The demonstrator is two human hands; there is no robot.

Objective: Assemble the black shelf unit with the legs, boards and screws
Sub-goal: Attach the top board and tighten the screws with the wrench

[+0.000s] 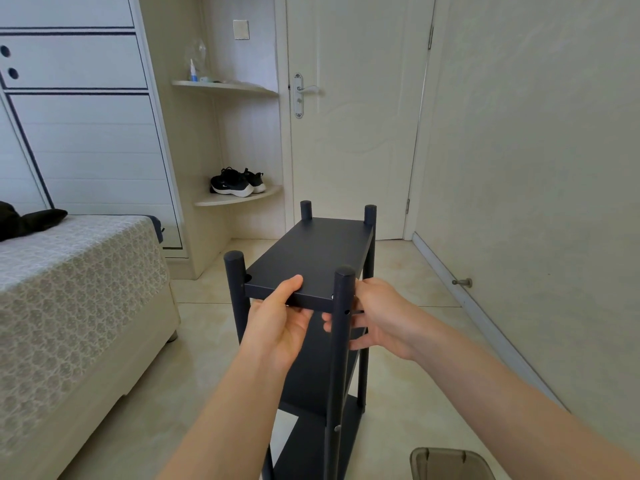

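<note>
Pinched with the left hand [277, 323] the near edge of the top board [311, 258] of the black shelf unit [306, 375], upright on the floor [194, 341]: thumb above, fingers curled beneath. Rested the right hand [381, 317] behind the near right leg [341, 344], fingers nearly straight; could not tell any grip.

You've got 4 legs [342, 341], 3 boards [311, 251] and 2 hands [280, 323] here; 2 shoes [235, 185], 2 corner shelves [225, 86], 1 door [353, 133].
</note>
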